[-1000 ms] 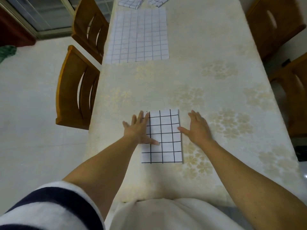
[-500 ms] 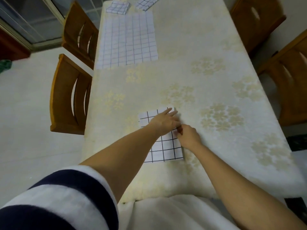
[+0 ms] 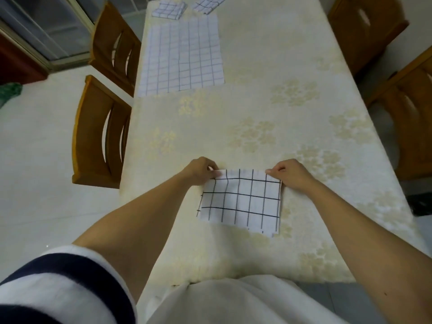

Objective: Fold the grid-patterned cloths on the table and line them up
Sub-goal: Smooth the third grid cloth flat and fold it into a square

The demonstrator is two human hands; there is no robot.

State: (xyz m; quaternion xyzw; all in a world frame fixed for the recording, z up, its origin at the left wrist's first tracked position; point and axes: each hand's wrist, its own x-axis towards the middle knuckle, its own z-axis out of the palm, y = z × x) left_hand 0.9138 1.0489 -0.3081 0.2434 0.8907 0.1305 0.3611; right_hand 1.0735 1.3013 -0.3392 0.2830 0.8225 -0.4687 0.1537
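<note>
A white cloth with a black grid [image 3: 240, 199] lies folded near the table's front edge, wider than it is deep. My left hand [image 3: 201, 170] pinches its far left corner. My right hand [image 3: 289, 173] pinches its far right corner. A larger grid cloth [image 3: 182, 57] lies spread flat at the far left of the table. Behind it sit two small folded grid cloths, one on the left [image 3: 169, 10] and one on the right [image 3: 208, 4], partly cut off by the frame.
The table [image 3: 268, 101] wears a cream cloth with pale flower prints. Two wooden chairs [image 3: 100, 134] stand along its left side and two more [image 3: 411, 118] along its right. The floor on the left is pale tile.
The near cloth went from a tall narrow rectangle to a wide one. My hands left its sides, met at its right edge, and now pinch its two far corners.
</note>
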